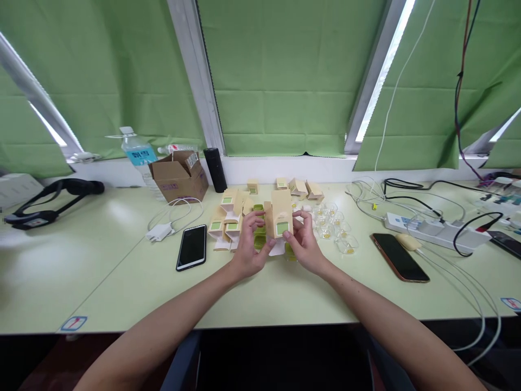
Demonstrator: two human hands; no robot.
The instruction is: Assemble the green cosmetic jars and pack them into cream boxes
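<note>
A small tan cardboard box (280,209) with a green window on its front is held up in front of me, its white lower flap hanging open. My right hand (306,241) grips the box from the right, thumb on the front near the window. On the other side, my left hand (251,247) curls round the box's left edge and lower flap. Behind and below it, partly hidden by my hands, are green plastic containers (259,241). More such boxes (233,209) stand grouped left of my left hand. Several clear small containers with yellow bits (325,232) lie to the right.
Boxes (298,187) stand along the back. A white-framed phone (191,247), charger (159,232), brown carton (179,176), water bottle (140,155) and black cylinder (215,170) are left. Another phone (399,257), a power strip (435,231) and loose cables lie right.
</note>
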